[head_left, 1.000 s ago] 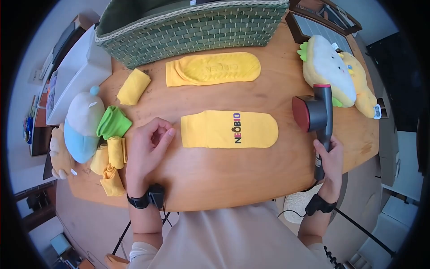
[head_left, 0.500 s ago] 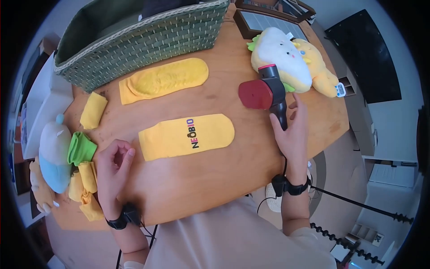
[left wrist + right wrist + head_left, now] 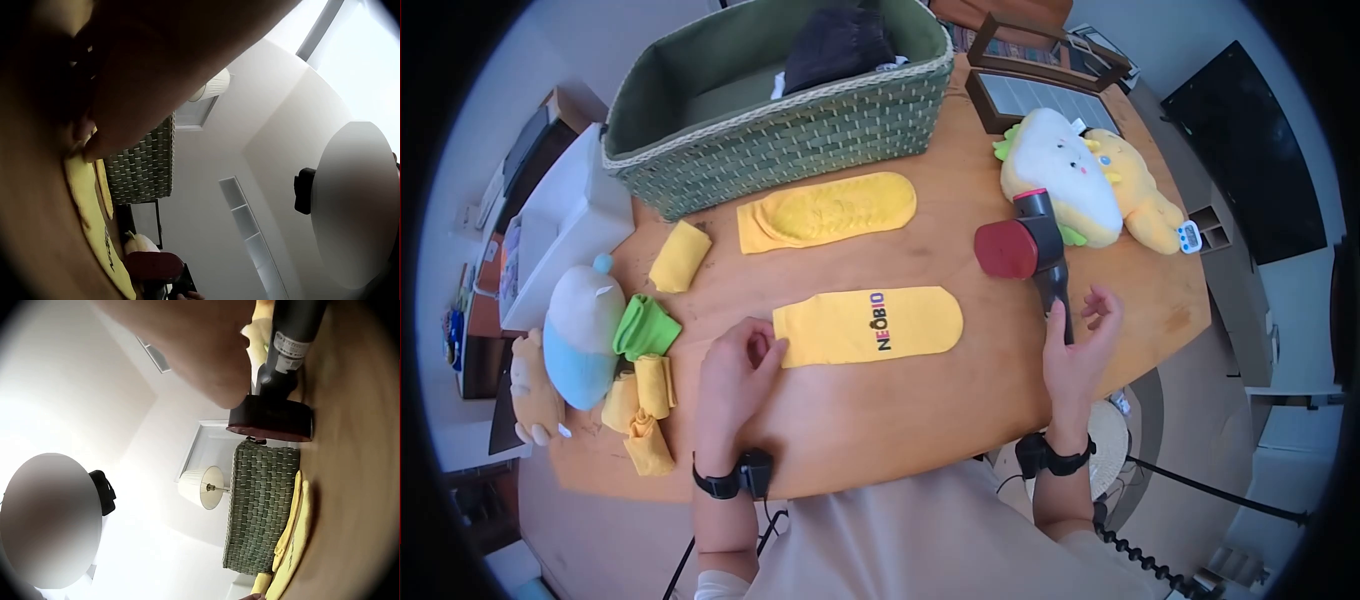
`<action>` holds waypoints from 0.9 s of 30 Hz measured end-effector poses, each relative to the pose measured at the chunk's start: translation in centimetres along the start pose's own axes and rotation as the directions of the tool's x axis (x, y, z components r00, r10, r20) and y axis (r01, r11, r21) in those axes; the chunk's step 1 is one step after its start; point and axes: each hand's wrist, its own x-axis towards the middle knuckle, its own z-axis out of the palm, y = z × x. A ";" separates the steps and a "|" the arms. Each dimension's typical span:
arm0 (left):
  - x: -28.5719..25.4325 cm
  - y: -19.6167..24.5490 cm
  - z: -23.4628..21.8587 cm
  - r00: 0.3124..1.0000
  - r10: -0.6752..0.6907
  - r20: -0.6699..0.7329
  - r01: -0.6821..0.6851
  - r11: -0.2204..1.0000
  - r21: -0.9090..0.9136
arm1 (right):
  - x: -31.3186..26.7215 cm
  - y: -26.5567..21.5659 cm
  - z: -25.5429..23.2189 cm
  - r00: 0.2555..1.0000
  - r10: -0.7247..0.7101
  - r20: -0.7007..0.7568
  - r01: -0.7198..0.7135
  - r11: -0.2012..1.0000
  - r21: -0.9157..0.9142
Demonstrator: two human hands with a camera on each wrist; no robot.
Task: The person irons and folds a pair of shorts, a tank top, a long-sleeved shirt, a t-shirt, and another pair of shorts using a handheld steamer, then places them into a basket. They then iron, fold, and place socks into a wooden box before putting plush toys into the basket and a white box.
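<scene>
A flat yellow sock point(image 3: 830, 328) with NEOBIO lettering lies across the table in front of me. At its cuff, my left hand point(image 3: 735, 385) pinches the near corner between thumb and curled fingers; the left wrist view shows the fingertips right at the sock's point(image 3: 87, 194) end. A black handheld garment steamer point(image 3: 1048, 250) with a dark red face lies to the right of the sock. Beside its handle, my right hand point(image 3: 1080, 350) has its fingers spread, the thumb overlapping the handle in the head view. A second yellow sock point(image 3: 840, 208) lies farther back, textured side up.
A green woven basket point(image 3: 780, 150) with dark cloth inside stands at the back. Left are a rolled yellow bundle point(image 3: 680, 257), green cloth point(image 3: 646, 328), several yellow bundles point(image 3: 650, 440) and a blue-white plush point(image 3: 585, 335). Plush toys point(image 3: 1065, 175) and a wooden frame point(image 3: 1050, 100) sit back right.
My right hand has let go of the steamer, which now lies left of where it was held, and its fingers have opened. My left hand has come right to the sock's cuff.
</scene>
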 end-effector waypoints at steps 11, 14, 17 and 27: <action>-5.6 0.1 -5.3 0.924 -0.218 0.314 0.058 0.891 0.450 | -1.6 0.0 -1.0 0.988 -0.140 0.060 0.132 0.985 0.113; -4.5 1.3 -6.7 0.907 -0.342 0.245 0.153 0.810 0.566 | -2.8 1.2 -1.0 0.977 -0.210 0.037 0.203 0.969 0.139; -1.1 2.3 -6.7 0.988 0.007 0.152 -0.089 0.840 0.536 | -3.6 0.2 -0.6 0.937 -0.345 0.059 0.331 0.927 0.177; 12.4 0.4 -2.6 0.892 0.437 0.116 -0.314 0.414 0.855 | -6.9 -0.9 -0.6 0.822 -0.431 0.372 0.287 0.878 0.384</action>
